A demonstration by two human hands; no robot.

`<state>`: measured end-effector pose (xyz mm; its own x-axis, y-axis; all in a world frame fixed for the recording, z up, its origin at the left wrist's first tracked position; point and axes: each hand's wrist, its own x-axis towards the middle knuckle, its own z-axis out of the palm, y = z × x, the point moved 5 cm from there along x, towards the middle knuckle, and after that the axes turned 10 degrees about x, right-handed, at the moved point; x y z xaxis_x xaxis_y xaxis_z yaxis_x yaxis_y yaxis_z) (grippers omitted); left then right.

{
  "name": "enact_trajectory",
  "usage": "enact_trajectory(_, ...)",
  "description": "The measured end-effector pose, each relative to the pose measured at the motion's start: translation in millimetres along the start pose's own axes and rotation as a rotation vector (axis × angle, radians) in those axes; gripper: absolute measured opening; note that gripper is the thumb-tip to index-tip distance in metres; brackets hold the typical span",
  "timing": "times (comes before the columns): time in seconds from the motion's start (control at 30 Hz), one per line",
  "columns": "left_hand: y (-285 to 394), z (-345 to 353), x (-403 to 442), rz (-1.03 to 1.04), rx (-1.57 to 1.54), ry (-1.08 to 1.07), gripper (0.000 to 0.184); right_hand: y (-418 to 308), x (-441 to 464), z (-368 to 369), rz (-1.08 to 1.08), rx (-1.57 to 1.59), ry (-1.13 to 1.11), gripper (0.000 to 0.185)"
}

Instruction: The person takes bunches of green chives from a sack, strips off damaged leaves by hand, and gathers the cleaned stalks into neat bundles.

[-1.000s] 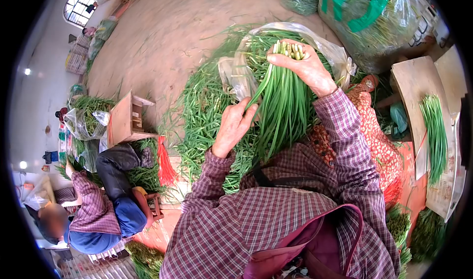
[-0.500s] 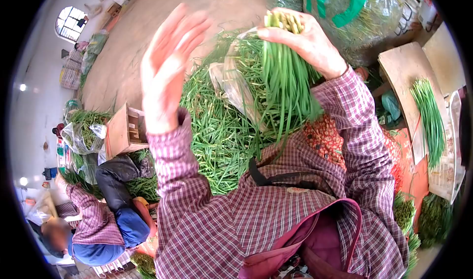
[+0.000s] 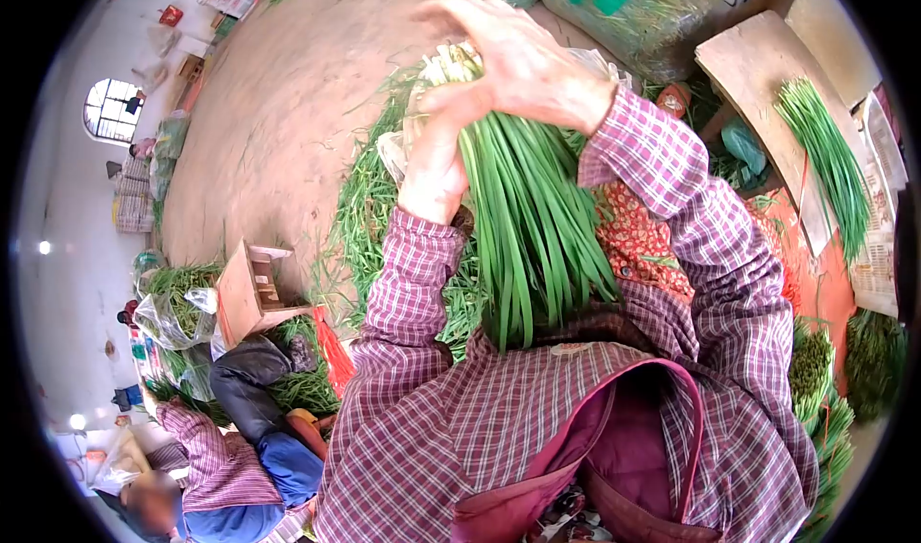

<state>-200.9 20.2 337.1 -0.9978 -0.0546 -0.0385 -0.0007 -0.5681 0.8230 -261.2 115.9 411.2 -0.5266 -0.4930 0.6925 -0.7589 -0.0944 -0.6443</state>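
A bundle of long green stalks hangs in front of my chest, its pale cut ends at the top and its leaves downward. My left hand is wrapped round the bundle just below those ends. Above it, my right hand arches over the top of the bundle with its fingers spread, slightly blurred, close to the pale ends. Loose green stalks lie in a heap on the floor behind and below, partly hidden by the hands and bundle.
On the right, a wooden board bears another green bundle. Large plastic bags of greens stand at the top. At lower left a person sits near a wooden box. More bundles stand at lower right.
My left hand has come down from its raised, empty position and closed round the bundle. My right hand has let go and opened over the top. The bundle has moved left.
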Motion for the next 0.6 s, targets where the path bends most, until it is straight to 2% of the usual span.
enact_trajectory(0.07,1.5,10.9,-1.5,-0.035,0.086,0.052,0.026,-11.2,5.6,-2.4,-0.150,-0.249,-0.117,0.064)
enact_trajectory(0.1,4.0,21.5,-1.7,-0.042,0.224,-0.075,0.028,-6.1,11.4,1.5,-0.061,-0.277,-0.241,0.068)
enact_trajectory(0.13,6.0,28.1,-3.0,-0.048,0.361,-0.202,0.030,-3.6,17.5,1.6,-0.058,-0.272,-0.233,0.068)
enact_trajectory(0.2,22.1,22.6,1.4,0.022,0.431,-0.232,0.035,-1.2,28.9,-3.7,-0.014,0.308,-0.128,0.069)
enact_trajectory(0.23,36.6,14.3,1.5,0.026,0.359,-0.125,0.035,-20.5,23.5,-17.7,-0.250,0.185,0.021,0.066)
enact_trajectory(0.27,48.0,11.8,-0.4,0.031,0.286,-0.014,0.036,-23.3,17.8,-13.1,-0.256,0.200,0.020,0.066)
enact_trajectory(0.3,72.0,16.1,-9.6,0.298,0.363,0.106,0.030,-28.5,12.1,-5.1,-0.279,0.192,-0.011,0.066)
enact_trajectory(0.33,87.8,-4.1,3.3,0.290,0.303,0.134,0.024,-33.2,4.6,3.6,-0.304,0.183,-0.041,0.066)
enact_trajectory(0.37,108.8,-14.7,8.4,0.360,0.268,0.102,0.021,-34.0,-11.6,17.0,-0.410,0.008,0.021,0.070)
enact_trajectory(0.4,130.6,-22.7,10.3,0.433,0.233,0.066,0.018,-27.2,-28.7,33.2,-0.316,-0.053,-0.100,0.069)
enact_trajectory(0.43,151.8,-32.8,11.4,0.463,0.222,0.056,0.016,-13.3,-45.8,48.5,-0.256,-0.011,-0.124,0.066)
enact_trajectory(0.47,172.5,-42.8,9.1,0.495,0.211,0.049,0.015,3.6,-64.9,61.9,-0.160,-0.130,-0.187,0.061)
enact_trajectory(0.53,204.9,-65.6,1.2,0.569,0.211,0.143,0.012,58.9,-114.3,81.9,0.070,-0.299,-0.388,0.039)
enact_trajectory(0.57,220.6,-77.0,-0.8,0.591,0.212,0.143,0.012,99.6,-146.0,96.8,0.136,-0.387,-0.590,0.030)
enact_trajectory(0.6,234.4,-87.4,-3.0,0.618,0.212,0.140,0.012,121.8,-165.3,95.4,0.370,-0.499,-0.763,0.024)
